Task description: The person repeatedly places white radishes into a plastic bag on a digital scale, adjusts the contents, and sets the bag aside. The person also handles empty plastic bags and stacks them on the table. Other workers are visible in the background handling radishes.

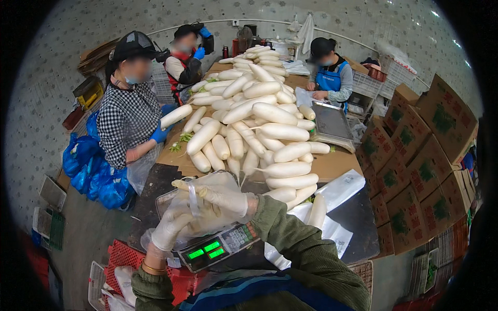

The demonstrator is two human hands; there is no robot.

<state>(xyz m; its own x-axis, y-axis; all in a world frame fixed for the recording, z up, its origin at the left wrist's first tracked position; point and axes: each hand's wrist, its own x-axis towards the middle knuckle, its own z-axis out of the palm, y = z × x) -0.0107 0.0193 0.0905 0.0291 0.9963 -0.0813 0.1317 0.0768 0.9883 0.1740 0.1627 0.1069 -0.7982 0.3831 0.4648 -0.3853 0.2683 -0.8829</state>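
My left hand (171, 227), in a pale glove, grips the near side of a clear plastic bag (210, 214) over a digital scale (218, 247) with a lit green display. My right hand (225, 198), gloved too, reaches across the bag's top from the right, on a strip of clear plastic. Pale shapes show through the bag; what they are I cannot tell. Past my hands lies a big heap of white daikon radishes (268, 112). One radish (317, 212) rests on printed plastic bags (334, 233) beside my right sleeve.
At the left a co-worker (124, 97) in blue gloves holds a radish (176, 116); two more people stand farther back. A second scale (332, 120) sits at the right edge. Cardboard boxes (416, 163) are stacked right, blue bags (97, 167) left, a red crate (124, 260) below.
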